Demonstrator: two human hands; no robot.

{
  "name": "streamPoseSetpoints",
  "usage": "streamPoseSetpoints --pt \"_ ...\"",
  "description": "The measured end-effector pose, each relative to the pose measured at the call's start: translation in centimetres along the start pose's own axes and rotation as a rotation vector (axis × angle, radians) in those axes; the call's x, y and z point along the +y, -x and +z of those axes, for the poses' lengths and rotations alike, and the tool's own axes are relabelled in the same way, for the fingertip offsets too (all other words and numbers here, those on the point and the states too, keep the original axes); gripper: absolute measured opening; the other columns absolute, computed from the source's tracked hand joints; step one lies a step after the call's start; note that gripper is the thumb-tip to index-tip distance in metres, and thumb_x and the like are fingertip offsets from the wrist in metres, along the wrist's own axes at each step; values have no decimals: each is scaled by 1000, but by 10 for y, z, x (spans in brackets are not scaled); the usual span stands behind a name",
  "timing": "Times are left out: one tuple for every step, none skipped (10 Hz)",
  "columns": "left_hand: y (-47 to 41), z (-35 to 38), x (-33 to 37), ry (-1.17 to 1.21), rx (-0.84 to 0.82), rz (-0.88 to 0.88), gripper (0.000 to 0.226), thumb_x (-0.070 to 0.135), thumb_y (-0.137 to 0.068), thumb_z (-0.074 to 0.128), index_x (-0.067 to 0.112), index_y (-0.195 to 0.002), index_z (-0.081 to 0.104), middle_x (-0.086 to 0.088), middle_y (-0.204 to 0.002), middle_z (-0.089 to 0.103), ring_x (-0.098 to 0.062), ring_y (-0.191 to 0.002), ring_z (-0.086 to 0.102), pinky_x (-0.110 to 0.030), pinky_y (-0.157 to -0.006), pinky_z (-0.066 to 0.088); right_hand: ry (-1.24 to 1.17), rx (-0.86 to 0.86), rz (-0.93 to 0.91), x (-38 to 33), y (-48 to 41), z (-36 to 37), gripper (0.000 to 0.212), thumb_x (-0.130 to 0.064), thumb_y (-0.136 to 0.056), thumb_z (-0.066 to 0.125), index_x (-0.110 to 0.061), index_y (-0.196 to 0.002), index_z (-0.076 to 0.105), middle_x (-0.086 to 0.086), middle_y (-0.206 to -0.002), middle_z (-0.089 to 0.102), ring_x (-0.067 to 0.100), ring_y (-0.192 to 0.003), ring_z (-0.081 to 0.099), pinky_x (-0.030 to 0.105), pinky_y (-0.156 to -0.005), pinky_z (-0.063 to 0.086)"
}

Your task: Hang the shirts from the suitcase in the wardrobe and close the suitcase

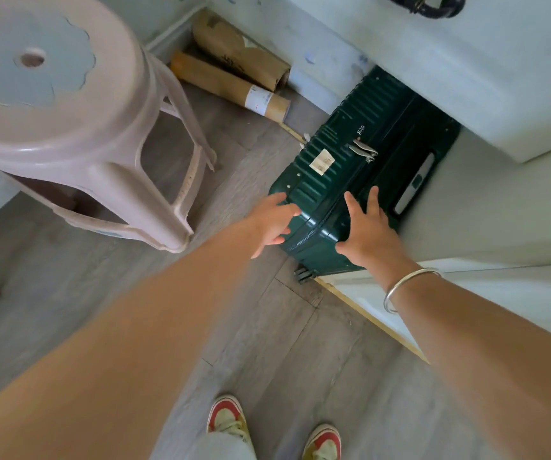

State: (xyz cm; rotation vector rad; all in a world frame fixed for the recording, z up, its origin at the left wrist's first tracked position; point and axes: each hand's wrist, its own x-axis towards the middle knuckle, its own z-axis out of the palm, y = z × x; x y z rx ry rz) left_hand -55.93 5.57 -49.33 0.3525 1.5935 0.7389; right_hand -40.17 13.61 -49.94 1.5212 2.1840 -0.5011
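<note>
A dark green ribbed suitcase (343, 167) stands closed on the floor, its far end tucked under a white unit. A white sticker and a folded metal handle show on its side. My left hand (272, 222) reaches to its near left corner with fingers spread, touching the edge. My right hand (368, 232) lies against the near end with fingers straight and splayed; a silver bangle sits on that wrist. No shirts or wardrobe are visible.
A pale pink plastic stool (78, 127) stands at the left. Two rolled brown paper tubes (234, 78) lie by the wall. A white cabinet or counter (499, 94) overhangs the suitcase; a white panel runs along the right. My shoes (227, 416) are on grey wood flooring.
</note>
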Motion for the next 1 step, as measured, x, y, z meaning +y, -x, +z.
streamPoseSetpoints --pt "15 0 -1 -117 58 4 44 24 -101 42 15 -145 39 -7 -141 48 -22 -113 57 -29 -90 50 -146 31 26 -4 14 1 81 -28 -90 58 -24 -154 8 6 -162 3 31 -145 19 47 -109 35"
